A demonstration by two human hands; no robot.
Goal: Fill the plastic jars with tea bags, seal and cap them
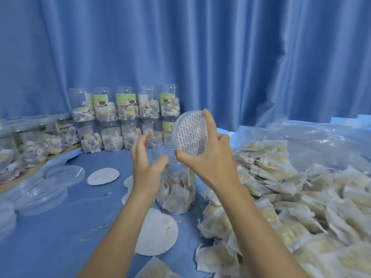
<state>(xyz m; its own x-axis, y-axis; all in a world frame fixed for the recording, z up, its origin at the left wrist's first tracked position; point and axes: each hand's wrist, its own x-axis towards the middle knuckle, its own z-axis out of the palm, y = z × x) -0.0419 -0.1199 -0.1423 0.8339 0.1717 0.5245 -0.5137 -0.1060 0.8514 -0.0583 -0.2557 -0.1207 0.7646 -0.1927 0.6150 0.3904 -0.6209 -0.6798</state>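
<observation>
Above the filled jar (176, 189), right hand (208, 157) pinches lined cap (191, 133) tilted for capping; left hand (144, 159) fingers loose, ready to steady.

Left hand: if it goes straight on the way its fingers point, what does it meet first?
Probably the lid held by the right hand; the left hand points up and right toward it. Depth is unclear.
</observation>
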